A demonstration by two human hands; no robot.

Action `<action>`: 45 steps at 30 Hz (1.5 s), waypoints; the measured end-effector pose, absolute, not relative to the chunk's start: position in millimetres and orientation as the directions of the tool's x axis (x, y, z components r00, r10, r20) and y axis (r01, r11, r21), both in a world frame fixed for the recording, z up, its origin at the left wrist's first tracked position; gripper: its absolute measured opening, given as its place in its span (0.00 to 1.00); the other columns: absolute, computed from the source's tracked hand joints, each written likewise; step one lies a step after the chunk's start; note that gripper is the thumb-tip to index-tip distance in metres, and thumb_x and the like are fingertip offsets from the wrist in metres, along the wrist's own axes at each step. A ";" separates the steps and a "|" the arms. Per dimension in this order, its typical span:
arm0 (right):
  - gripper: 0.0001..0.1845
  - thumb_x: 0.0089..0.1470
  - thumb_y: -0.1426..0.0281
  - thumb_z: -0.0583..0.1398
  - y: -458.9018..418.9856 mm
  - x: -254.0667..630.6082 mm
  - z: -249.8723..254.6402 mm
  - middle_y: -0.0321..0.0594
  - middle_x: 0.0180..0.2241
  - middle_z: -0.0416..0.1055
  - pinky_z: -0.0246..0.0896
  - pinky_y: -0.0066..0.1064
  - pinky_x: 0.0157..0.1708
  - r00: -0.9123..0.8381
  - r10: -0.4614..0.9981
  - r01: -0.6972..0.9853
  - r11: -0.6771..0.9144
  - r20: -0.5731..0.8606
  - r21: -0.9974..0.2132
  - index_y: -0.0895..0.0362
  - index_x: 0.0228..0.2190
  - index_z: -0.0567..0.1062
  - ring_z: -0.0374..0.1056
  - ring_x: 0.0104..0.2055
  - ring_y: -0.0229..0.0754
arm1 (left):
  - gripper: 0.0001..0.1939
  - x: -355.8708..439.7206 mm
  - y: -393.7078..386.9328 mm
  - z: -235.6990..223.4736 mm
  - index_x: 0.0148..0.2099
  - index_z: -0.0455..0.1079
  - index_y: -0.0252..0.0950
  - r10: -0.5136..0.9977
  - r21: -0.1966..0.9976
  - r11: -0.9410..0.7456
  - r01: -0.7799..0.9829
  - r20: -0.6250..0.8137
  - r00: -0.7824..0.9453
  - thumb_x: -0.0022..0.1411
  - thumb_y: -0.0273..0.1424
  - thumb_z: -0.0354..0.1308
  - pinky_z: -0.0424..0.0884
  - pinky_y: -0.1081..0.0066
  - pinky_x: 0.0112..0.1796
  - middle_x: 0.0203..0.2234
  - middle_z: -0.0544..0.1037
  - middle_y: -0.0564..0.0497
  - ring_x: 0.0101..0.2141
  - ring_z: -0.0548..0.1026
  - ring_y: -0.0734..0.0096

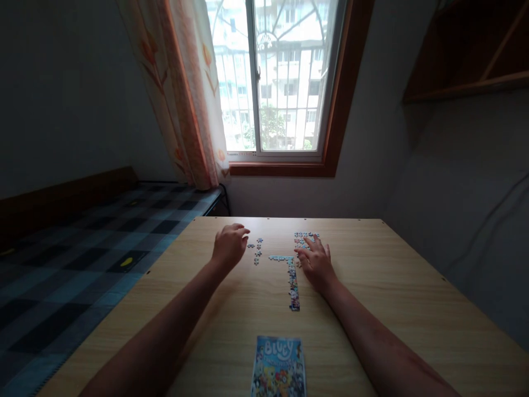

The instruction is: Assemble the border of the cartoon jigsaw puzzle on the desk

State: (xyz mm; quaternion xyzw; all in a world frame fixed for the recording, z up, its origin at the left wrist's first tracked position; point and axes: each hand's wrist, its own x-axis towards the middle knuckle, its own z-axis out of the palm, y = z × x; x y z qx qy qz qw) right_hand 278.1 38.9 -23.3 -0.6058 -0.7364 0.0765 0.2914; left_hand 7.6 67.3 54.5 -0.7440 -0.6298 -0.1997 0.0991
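Left bare hand (pixel 230 243), half-curled, contents not discernible; loose small interlocking cardboard pieces (pixel 258 251) just right of it. Right bare hand (pixel 316 262), fingers spread, fingertips over a multicoloured cluster of pieces (pixel 303 239) (any grip: cannot tell). Between hands, a joined multicoloured puzzle strip (pixel 293 284), corner-shaped. Nearer than both, a blue "Bluey" picture sheet (pixel 279 366).

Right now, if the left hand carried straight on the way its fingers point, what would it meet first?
Probably the loose jigsaw pieces just beyond the left hand's fingertips. Its height above the tabletop is unclear, so it might pass over them.
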 end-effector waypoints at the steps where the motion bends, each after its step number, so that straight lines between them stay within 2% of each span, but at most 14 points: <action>1: 0.22 0.67 0.62 0.48 39.0 278.2 -24.2 0.40 0.66 0.59 0.30 0.64 0.67 -0.087 0.933 0.846 0.254 0.348 -0.469 0.47 0.49 0.79 0.38 0.73 0.53 | 0.14 -3.9 69.2 67.5 0.47 0.80 0.41 0.936 0.098 -0.142 0.985 0.336 0.102 0.65 0.31 0.54 0.68 0.61 0.51 0.50 0.79 0.47 0.51 0.74 0.57; 3: 0.22 0.67 0.62 0.48 39.6 278.5 -26.1 0.40 0.66 0.60 0.31 0.64 0.67 -0.082 0.931 0.845 0.254 0.355 -0.470 0.47 0.49 0.79 0.38 0.73 0.53 | 0.13 -25.7 71.9 88.1 0.44 0.81 0.41 0.991 0.071 -0.021 0.997 0.137 0.011 0.63 0.33 0.56 0.70 0.65 0.45 0.44 0.82 0.47 0.47 0.76 0.58; 5: 0.22 0.67 0.62 0.48 40.6 279.0 -28.0 0.39 0.66 0.60 0.31 0.64 0.66 -0.098 0.933 0.847 0.260 0.345 -0.464 0.47 0.48 0.80 0.39 0.73 0.54 | 0.12 -42.2 73.3 97.8 0.42 0.81 0.41 1.000 0.023 0.023 0.999 -0.006 -0.023 0.60 0.32 0.57 0.70 0.68 0.41 0.42 0.83 0.47 0.44 0.78 0.59; 9: 0.22 0.67 0.61 0.48 42.8 281.0 -31.6 0.40 0.66 0.60 0.32 0.64 0.67 -0.132 0.925 0.846 0.292 0.356 -0.446 0.47 0.48 0.80 0.39 0.73 0.54 | 0.10 -52.3 76.0 87.7 0.37 0.81 0.41 0.985 -0.032 0.032 0.999 -0.166 -0.037 0.52 0.29 0.62 0.70 0.71 0.35 0.36 0.83 0.47 0.37 0.79 0.62; 12: 0.22 0.67 0.61 0.48 44.3 282.6 -34.0 0.39 0.66 0.60 0.33 0.65 0.66 -0.132 0.926 0.850 0.289 0.353 -0.441 0.47 0.47 0.80 0.39 0.73 0.55 | 0.08 -47.1 78.9 72.8 0.33 0.80 0.39 0.982 -0.054 0.037 0.998 -0.184 -0.046 0.47 0.29 0.65 0.70 0.71 0.34 0.33 0.83 0.46 0.35 0.78 0.61; 15: 0.23 0.67 0.61 0.47 45.2 283.2 -35.3 0.39 0.66 0.60 0.33 0.64 0.66 -0.133 0.927 0.847 0.290 0.352 -0.445 0.47 0.47 0.80 0.40 0.73 0.55 | 0.10 -42.2 80.7 64.4 0.33 0.80 0.39 0.979 -0.073 0.031 0.997 -0.197 -0.045 0.43 0.30 0.67 0.71 0.70 0.34 0.33 0.82 0.45 0.35 0.78 0.60; 21: 0.24 0.66 0.61 0.47 43.6 281.7 -33.4 0.41 0.66 0.60 0.36 0.58 0.67 -0.132 0.924 0.831 0.301 0.360 -0.468 0.49 0.48 0.80 0.40 0.73 0.54 | 0.11 -38.1 78.7 64.3 0.32 0.79 0.37 0.969 -0.126 -0.001 0.992 -0.247 -0.031 0.42 0.32 0.68 0.72 0.68 0.35 0.32 0.82 0.42 0.36 0.78 0.56; 25: 0.23 0.67 0.62 0.47 42.4 281.3 -32.4 0.41 0.66 0.60 0.36 0.58 0.67 -0.132 0.921 0.831 0.304 0.366 -0.465 0.50 0.47 0.81 0.40 0.73 0.54 | 0.07 -32.6 76.1 65.6 0.27 0.77 0.35 0.944 -0.146 -0.040 0.988 -0.328 -0.010 0.41 0.30 0.67 0.73 0.67 0.34 0.27 0.81 0.43 0.32 0.78 0.57; 28: 0.23 0.66 0.62 0.47 41.5 281.6 -31.8 0.41 0.65 0.60 0.36 0.57 0.67 -0.133 0.918 0.830 0.309 0.372 -0.465 0.50 0.47 0.81 0.40 0.73 0.54 | 0.04 -31.5 75.0 66.9 0.23 0.75 0.34 0.917 -0.127 -0.084 0.988 -0.399 0.027 0.41 0.29 0.66 0.72 0.68 0.32 0.22 0.79 0.46 0.27 0.77 0.61; 30: 0.23 0.66 0.62 0.48 41.0 281.8 -31.3 0.42 0.65 0.61 0.37 0.56 0.67 -0.135 0.913 0.825 0.319 0.385 -0.467 0.50 0.47 0.81 0.41 0.72 0.54 | 0.04 -33.7 75.2 68.6 0.25 0.77 0.35 0.917 -0.109 -0.114 0.988 -0.393 0.062 0.42 0.28 0.65 0.72 0.69 0.32 0.24 0.80 0.47 0.28 0.77 0.62; 34: 0.23 0.67 0.63 0.48 40.4 281.8 -31.7 0.42 0.64 0.63 0.37 0.56 0.68 -0.139 0.895 0.811 0.348 0.423 -0.470 0.51 0.45 0.81 0.42 0.72 0.54 | 0.16 -41.1 78.1 70.3 0.36 0.80 0.39 0.924 -0.049 -0.202 0.978 -0.340 0.174 0.42 0.22 0.62 0.69 0.71 0.33 0.34 0.82 0.50 0.33 0.77 0.64; 37: 0.22 0.66 0.63 0.48 41.0 281.9 -33.8 0.42 0.63 0.64 0.39 0.57 0.67 -0.140 0.876 0.801 0.375 0.462 -0.468 0.51 0.44 0.82 0.44 0.72 0.54 | 0.19 -43.9 80.7 66.2 0.38 0.81 0.39 0.895 0.018 -0.277 0.961 -0.359 0.265 0.41 0.20 0.61 0.67 0.73 0.31 0.34 0.82 0.50 0.32 0.77 0.65; 45: 0.22 0.66 0.64 0.49 41.9 282.2 -36.0 0.45 0.61 0.66 0.41 0.60 0.66 -0.146 0.841 0.784 0.420 0.520 -0.458 0.52 0.40 0.82 0.47 0.71 0.56 | 0.14 -47.7 86.2 51.9 0.34 0.82 0.37 0.863 0.068 -0.290 0.955 -0.413 0.291 0.44 0.23 0.60 0.66 0.74 0.29 0.30 0.82 0.49 0.31 0.76 0.66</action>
